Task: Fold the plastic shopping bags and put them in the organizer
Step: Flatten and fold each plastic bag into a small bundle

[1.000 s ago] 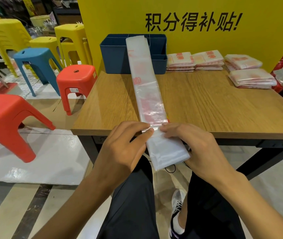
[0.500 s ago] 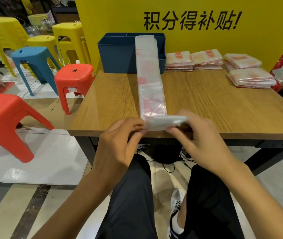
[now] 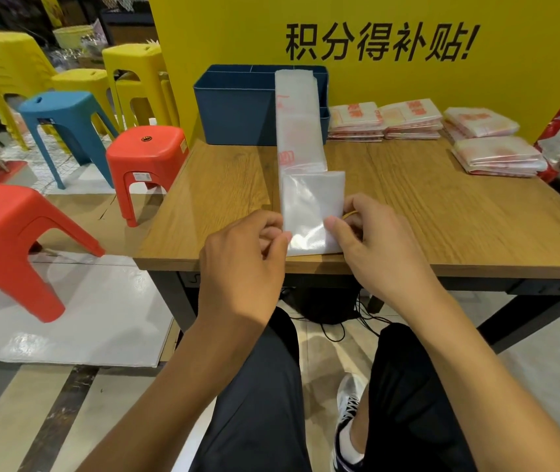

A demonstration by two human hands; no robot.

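Plastic bag [image 3: 309,202] fold pinched by left hand [image 3: 243,264], right hand [image 3: 370,243]

Bare bench [image 3: 224,199] left of the long bag strip [image 3: 300,131], and bare wood on the right up to the bag stacks [image 3: 496,155]. Blue organizer [image 3: 237,107] blocking the far edge, strip draped over its rim.

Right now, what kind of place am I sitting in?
Probably a shop or market. Stacked plastic stools stand on the left, a yellow promotional sign with Chinese lettering rises behind the table, and piles of folded shopping bags lie ready.
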